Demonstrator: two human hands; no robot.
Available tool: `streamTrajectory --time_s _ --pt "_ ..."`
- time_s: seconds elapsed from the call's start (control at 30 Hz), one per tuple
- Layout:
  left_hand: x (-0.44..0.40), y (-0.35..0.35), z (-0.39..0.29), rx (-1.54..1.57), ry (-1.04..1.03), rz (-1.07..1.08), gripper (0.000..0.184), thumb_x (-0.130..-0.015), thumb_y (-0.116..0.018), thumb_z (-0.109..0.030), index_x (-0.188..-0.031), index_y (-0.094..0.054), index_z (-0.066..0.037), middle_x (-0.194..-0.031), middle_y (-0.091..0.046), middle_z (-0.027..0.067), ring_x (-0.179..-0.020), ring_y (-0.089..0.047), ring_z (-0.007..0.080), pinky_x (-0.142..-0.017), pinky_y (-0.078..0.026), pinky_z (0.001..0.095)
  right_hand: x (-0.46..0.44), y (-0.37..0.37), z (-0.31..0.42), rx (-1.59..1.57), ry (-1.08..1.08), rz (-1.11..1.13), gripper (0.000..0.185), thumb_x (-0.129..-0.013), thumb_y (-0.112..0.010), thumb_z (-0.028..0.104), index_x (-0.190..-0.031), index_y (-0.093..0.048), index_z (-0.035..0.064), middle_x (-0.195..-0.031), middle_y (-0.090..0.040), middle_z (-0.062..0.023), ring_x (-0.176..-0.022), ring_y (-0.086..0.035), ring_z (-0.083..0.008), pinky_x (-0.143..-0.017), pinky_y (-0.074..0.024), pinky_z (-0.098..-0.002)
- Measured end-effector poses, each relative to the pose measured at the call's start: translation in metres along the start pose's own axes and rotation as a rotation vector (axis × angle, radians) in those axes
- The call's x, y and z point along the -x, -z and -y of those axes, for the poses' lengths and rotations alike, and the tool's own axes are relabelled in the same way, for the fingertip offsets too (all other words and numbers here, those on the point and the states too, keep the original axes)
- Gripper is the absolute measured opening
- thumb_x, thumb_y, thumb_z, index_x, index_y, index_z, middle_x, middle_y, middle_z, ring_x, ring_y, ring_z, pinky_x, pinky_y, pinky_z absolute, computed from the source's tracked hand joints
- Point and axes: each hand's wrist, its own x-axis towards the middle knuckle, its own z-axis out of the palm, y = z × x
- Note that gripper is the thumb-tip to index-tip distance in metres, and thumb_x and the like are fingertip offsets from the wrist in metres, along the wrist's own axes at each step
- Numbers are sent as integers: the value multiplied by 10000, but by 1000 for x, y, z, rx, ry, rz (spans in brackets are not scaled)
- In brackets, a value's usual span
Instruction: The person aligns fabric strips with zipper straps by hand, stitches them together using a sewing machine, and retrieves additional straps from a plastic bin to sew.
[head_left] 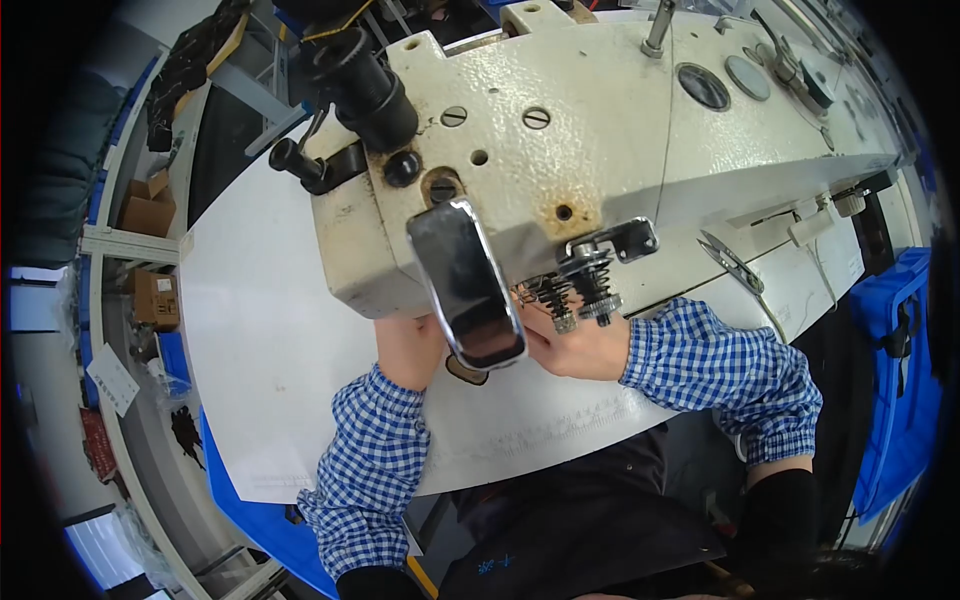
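Note:
An industrial sewing machine (520, 150) with a cream body stands over the white table, and its head covers much of both hands. My left hand (406, 352) reaches under the head from the left, with its fingers hidden. From the right comes my right hand (588, 345), beside the spring tension discs (588, 280); its fingertips are out of sight behind the machine's shiny dark plate (466, 285). Between the hands, a small tan piece with a dark edge (466, 372) shows on the table. Whether either hand grips it is hidden.
Thread snips (735, 265) lie on the table right of the machine. A printed ruler scale (550, 430) runs along the front of the white tabletop (260, 330). Blue bins (900, 380) stand at the right, and cardboard boxes (155, 298) sit on a left-hand shelf.

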Motion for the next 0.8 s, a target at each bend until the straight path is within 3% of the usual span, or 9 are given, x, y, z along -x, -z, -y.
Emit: streamTrajectory --time_s 0.03,0.13,0.17,0.3,0.4,0.5,0.6,0.7,0.8 --pt "1 1 -5 304 75 -75 238 -793 -521 11 -1020 -591 18 -985 -605 185 -845 -584 347 -759 -459 395 1 0 -1 -3 2 -7 305 -610 -608 94 -885 -656 -29 -669 -534 -33 -689 -504 -174 -606 -465 -265" --pt "7 4 -30 168 -185 -300 298 -786 -543 7 -1082 -552 30 -1047 -560 212 -923 -542 381 -809 -437 409 6 2 -2 62 1 51 323 -629 -595 108 -921 -653 -16 -647 -524 -16 -671 -494 -167 -592 -462 -260" --pt "14 9 -33 -47 -238 -147 381 -781 -613 -58 -1138 -519 33 -1078 -525 218 -986 -505 389 -841 -426 414 7 0 -2 49 5 62 342 -639 -590 114 -951 -645 -13 -665 -544 -18 -672 -504 -160 -572 -461 -256" --pt "15 5 -40 -201 -386 51 405 -770 -664 -152 -1123 -547 10 -1056 -548 160 -1016 -513 339 -843 -445 408 1 3 0 -16 23 1 368 -659 -588 112 -1003 -613 -19 -836 -613 -46 -731 -571 -131 -524 -460 -236" --pt "4 -2 -5 -334 -270 -19 329 -768 -630 -89 -1082 -578 -7 -1069 -563 139 -1032 -519 328 -865 -444 393 0 10 10 -87 67 -5 326 -666 -591 105 -964 -604 -27 -857 -592 -52 -734 -583 -125 -522 -466 -234" --pt "-44 10 7 92 -166 -142 301 -745 -590 -31 -1045 -580 -1 -1105 -560 159 -1053 -519 332 -915 -430 387 -2 2 12 -154 156 4 275 -658 -625 76 -913 -601 -26 -777 -546 -44 -629 -561 -119 -491 -452 -236" --pt "-57 2 17 -203 -254 -415 310 -727 -600 -44 -1029 -565 17 -1148 -525 195 -1082 -503 342 -949 -413 394 -11 6 15 -233 262 7 274 -647 -671 72 -895 -613 -28 -727 -523 -41 -577 -538 -130 -470 -430 -237" --pt "-3 40 -4 -99 -96 -400 415 -754 -638 -62 -1155 -530 -48 -1335 -374 179 -1230 -360 357 -1024 -322 417 -4 8 20 -341 333 139 350 -647 -701 148 -940 -628 -29 -745 -539 -43 -593 -544 -155 -501 -438 -270" --pt "92 107 -8 -298 70 -583 500 -764 -665 -114 -1233 -502 -64 -1379 -339 180 -1282 -300 347 -1049 -268 434 -9 19 32 -502 323 279 432 -668 -701 215 -1032 -615 -2 -901 -592 -86 -772 -589 -207 -681 -477 -329"
